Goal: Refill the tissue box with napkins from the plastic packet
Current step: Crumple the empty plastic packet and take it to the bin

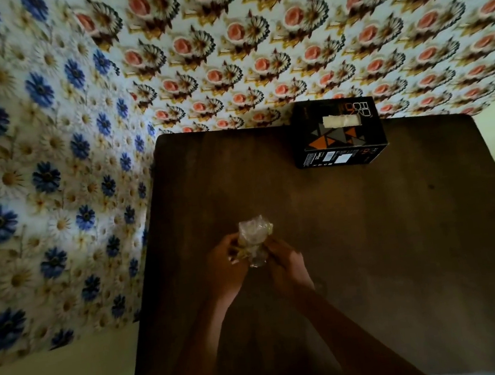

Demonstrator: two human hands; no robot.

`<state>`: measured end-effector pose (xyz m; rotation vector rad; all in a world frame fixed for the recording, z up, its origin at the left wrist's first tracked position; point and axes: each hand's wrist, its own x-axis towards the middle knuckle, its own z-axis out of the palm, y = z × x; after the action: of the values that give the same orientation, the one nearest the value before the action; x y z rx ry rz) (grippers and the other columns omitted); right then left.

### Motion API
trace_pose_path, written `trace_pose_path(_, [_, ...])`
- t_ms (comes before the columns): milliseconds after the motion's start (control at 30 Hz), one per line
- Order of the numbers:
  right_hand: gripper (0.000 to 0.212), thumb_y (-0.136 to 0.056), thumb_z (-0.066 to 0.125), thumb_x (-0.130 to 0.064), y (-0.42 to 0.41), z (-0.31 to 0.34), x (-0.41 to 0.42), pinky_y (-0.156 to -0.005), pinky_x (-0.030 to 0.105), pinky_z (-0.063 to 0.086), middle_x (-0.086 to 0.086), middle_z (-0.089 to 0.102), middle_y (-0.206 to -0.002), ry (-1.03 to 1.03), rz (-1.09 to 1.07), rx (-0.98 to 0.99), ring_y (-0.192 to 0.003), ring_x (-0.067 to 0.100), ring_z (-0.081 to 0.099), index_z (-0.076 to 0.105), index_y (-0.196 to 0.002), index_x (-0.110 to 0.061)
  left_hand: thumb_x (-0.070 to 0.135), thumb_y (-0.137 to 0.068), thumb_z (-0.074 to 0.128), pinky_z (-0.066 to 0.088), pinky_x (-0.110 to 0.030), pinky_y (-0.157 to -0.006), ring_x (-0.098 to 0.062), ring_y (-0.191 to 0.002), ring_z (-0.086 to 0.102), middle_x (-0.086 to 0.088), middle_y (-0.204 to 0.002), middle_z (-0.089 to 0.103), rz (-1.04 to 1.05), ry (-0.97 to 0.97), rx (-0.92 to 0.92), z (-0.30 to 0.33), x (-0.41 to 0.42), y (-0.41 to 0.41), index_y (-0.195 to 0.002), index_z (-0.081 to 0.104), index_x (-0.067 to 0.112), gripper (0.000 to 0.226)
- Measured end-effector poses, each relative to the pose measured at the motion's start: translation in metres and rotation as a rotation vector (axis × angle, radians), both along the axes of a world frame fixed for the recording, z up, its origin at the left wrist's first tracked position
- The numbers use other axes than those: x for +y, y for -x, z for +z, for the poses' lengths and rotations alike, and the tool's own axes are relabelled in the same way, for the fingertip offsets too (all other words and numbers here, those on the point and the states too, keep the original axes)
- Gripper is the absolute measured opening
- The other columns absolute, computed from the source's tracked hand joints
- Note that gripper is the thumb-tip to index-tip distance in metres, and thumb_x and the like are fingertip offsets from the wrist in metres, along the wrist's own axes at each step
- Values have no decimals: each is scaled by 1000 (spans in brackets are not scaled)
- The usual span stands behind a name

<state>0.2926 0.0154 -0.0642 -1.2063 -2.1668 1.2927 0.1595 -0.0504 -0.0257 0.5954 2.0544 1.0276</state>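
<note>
A small clear plastic packet (254,239) is held between both hands above the near middle of the dark brown worktop (370,234). The packet is crumpled and glossy, with light caught on its folds; its top is bunched upward past the fingertips, and a pale yellowish mass is seen through the film. Whether that mass is napkins cannot be told, as the picture is soft there. The left hand (226,269) is closed on the packet's left side, its fingers curled round the film, so its grip is clenched on the packet. The right hand (287,265) is pressed to the packet's right side, its fingers likewise wrapped on the plastic. The two hands are set close together, with only the packet between them, and both forearms are stretched in from the bottom edge.

The box (339,131) is placed at the far edge of the worktop, well apart from the hands and to their right. It is black, with orange and grey triangles on its top and small print on its near side. A white strip is seen at the slot in its top. The walls behind and to the left are covered in flowered paper.
</note>
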Motion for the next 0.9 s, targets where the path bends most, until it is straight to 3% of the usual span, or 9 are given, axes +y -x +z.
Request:
trace_pose_path(100, [36, -87, 58, 7, -9, 2, 4, -80, -2, 43, 2, 66, -117, 144, 7, 33, -99, -16, 60, 67, -121, -1, -7, -87, 68, 57, -15, -67, -9, -89, 73, -14, -107, 72, 38, -77, -211, 0, -5, 2, -109, 71, 6, 26])
trace_pose_path(200, [41, -86, 61, -4, -14, 2, 3, -74, 1, 45, 4, 69, -116, 183, 45, -6, -99, -1, 63, 65, -126, -8, -16, -80, 70, 60, -17, -67, -26, -101, 70, -18, -110, 71, 80, -91, -296, -2, -4, 2, -109, 71, -3, 31])
trace_pose_path(367, [42, -82, 63, 11, -20, 4, 8, -71, 0, 42, -6, 68, -108, 150, 43, -60, -98, 6, 64, 69, -119, -8, -19, -72, 73, 60, -20, -64, -21, -105, 66, -7, -119, 65, 133, -198, -358, 6, 2, -11, -130, 50, 11, 69])
trace_pose_path(433, [33, -83, 67, 7, -23, 9, 10, -70, 2, 44, -9, 68, -100, 117, 26, -51, -89, 1, 64, 72, -112, -9, -12, -74, 75, 59, -15, -68, -10, -106, 63, 1, -128, 55, 50, -225, -176, 8, 1, -16, -145, 40, 27, 88])
trace_pose_path(500, [22, -84, 72, 1, -25, 9, 12, -70, 13, 50, -8, 71, -95, 96, 16, -24, -83, 5, 68, 75, -103, -9, 3, -76, 78, 58, -13, -69, -5, -105, 58, 8, -130, 43, -152, -193, 215, 5, -3, -18, -151, 34, 41, 94])
trace_pose_path(567, [13, -86, 73, -6, -28, 16, 13, -67, 20, 52, 0, 75, -92, 78, 16, -35, -80, 12, 70, 76, -99, -9, 11, -81, 75, 62, -22, -69, -8, -108, 58, 3, -134, 42, -306, -210, 501, -1, -5, -21, -147, 39, 44, 82])
trace_pose_path(667, [15, -88, 73, -7, -36, 20, 17, -65, 12, 51, 0, 77, -92, 148, -30, -1, -77, 2, 70, 77, -102, -12, 6, -82, 76, 63, -30, -71, -15, -107, 64, -1, -133, 52, -311, -228, 614, -6, -6, -29, -127, 55, 35, 57])
trace_pose_path(800, [26, -84, 72, -6, -44, 30, 15, -86, 43, 61, 17, 74, -111, 542, -266, 280, -101, 26, 74, 74, -110, -8, 2, -83, 75, 61, -21, -73, -14, -99, 66, 2, -120, 57, -114, -226, 533, 4, -2, -48, -104, 73, 17, 26])
trace_pose_path(900, [14, -87, 69, 1, -55, 51, 11, -75, 39, 63, 17, 77, -97, 686, -362, 496, -87, 27, 76, 79, -94, -7, -11, -87, 63, 53, -10, -69, -12, -90, 65, 7, -100, 60, -50, -258, 346, 13, 5, -67, -99, 69, -6, 14])
